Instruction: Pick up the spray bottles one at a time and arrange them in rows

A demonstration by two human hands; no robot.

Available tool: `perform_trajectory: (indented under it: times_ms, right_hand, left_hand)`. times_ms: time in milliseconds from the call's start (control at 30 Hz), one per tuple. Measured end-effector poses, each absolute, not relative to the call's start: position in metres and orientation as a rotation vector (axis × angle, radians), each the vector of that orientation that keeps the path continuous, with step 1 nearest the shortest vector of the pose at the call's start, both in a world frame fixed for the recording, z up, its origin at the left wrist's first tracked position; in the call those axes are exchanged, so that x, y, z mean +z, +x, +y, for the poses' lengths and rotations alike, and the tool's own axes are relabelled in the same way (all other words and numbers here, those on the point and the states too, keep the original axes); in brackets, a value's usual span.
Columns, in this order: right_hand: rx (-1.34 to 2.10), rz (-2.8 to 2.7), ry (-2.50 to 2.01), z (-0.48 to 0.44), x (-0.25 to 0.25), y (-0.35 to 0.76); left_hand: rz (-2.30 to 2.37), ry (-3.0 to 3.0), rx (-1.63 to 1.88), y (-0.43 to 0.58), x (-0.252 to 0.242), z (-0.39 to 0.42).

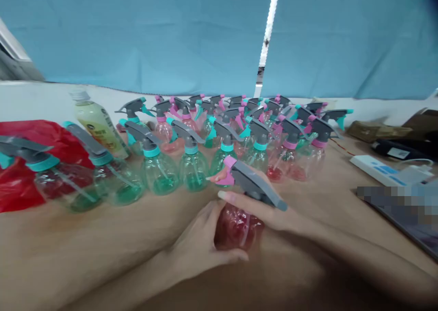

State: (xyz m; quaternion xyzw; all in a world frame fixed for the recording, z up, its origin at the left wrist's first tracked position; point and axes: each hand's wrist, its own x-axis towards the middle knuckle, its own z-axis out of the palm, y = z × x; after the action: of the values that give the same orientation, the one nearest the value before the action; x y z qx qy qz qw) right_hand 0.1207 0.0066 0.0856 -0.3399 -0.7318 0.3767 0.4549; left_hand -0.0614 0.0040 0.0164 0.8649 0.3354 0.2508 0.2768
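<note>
A pink spray bottle (236,229) with a grey trigger head (255,185) stands on the wooden table (85,242) in front of me. My left hand (201,240) wraps round its body from the left. My right hand (260,208) grips the neck under the grey head, fingers closed round it. Just behind stand several green spray bottles (159,169) and pink spray bottles (290,158), all with grey heads, in a dense group.
A red plastic bag (20,165) lies at the left behind two green bottles. A yellowish capped bottle (97,124) stands behind them. At the right are a white power strip (379,169), a dark pouch (400,149) and cardboard pieces (376,131). A blue curtain (171,33) hangs behind.
</note>
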Motion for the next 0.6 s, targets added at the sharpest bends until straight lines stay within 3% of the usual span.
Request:
perform_trajectory:
  times_ms: [233, 600]
  right_hand:
    - [0.812, -1.818, -0.912, 0.019, 0.083, 0.133]
    - [0.747, -1.868, -0.939, 0.016, 0.084, 0.133]
  left_hand:
    - [1.123, 2.687, 0.439, -0.081, -0.001, 0.018]
    - [1.088, 2.774, 0.454, -0.079, 0.001, 0.017]
